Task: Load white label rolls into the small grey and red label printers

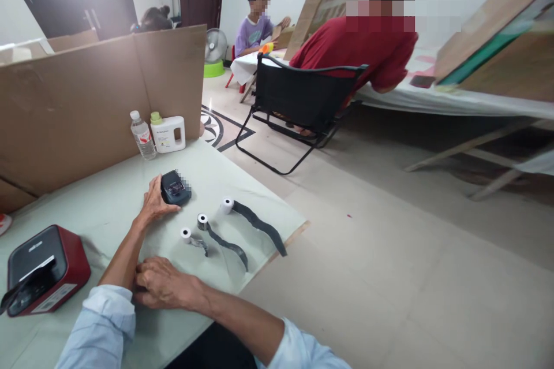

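Note:
My left hand (156, 202) is wrapped round the near left side of a small dark boxy device (173, 187) with a glossy panel on top, which stands on the table. My right hand (162, 283) rests on the table by my left forearm, its fingers curled; whether anything is inside them is hidden. To the right of the hands stand three small white-ended rolls: one with a short crumpled strip (186, 234), one with a narrow dark strip (202, 220), and one with a wider dark strip (226, 205) trailing toward the table edge.
A red and black box-shaped machine (71, 262) with its flap down sits at left. Behind are a water bottle (143, 137), a white jug (171, 135) and a cardboard screen (99, 92). A black folding chair (303, 92) holds a person in red; another person in purple sits beyond.

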Demonstrator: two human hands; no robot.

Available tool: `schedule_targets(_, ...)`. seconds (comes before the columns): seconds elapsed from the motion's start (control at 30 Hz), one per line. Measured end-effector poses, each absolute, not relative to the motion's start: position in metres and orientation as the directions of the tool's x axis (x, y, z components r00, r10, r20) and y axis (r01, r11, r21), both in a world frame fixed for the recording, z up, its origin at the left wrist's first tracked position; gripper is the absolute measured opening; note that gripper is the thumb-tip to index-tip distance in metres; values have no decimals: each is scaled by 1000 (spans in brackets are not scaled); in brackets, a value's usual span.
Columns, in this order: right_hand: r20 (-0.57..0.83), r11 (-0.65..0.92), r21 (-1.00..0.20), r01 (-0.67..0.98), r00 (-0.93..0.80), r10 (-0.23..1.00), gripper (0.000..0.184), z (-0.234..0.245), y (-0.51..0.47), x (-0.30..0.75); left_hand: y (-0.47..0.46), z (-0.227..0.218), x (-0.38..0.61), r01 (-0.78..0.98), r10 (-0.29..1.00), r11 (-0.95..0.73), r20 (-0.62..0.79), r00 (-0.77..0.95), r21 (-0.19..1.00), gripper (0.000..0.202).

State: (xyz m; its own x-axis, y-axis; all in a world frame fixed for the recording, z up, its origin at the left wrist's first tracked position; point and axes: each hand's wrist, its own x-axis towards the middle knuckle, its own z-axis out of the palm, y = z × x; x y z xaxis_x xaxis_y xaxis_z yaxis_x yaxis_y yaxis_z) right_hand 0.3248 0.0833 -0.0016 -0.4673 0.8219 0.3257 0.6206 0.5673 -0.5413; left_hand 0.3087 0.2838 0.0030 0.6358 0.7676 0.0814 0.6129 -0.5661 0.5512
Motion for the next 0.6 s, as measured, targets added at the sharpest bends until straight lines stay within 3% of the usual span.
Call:
schedule_targets(0.1,375,557,-610,564,-413,830,14,26,77,363,284,-1,309,611,772,-564,92,629,555,142)
schedule_targets(0.2,488,428,-671,606,-74,870,20,44,89,409,283,-5,309,599,778,-551,98,620,581,141)
schedule_targets(0.3,429,213,-726,654,189,884,36,39,115,451,281,-5,310,596,781,-545,99,616,590,138)
schedule_targets(0.43,233,45,-781,622,225,946,63,12,143,483,277,-3,312,615,796,-534,99,597,580,136)
schedule_targets(0.6,117,-18,-817,576,195,974,75,-7,154,492,275,-4,312,610,794,-534,99,600,586,138)
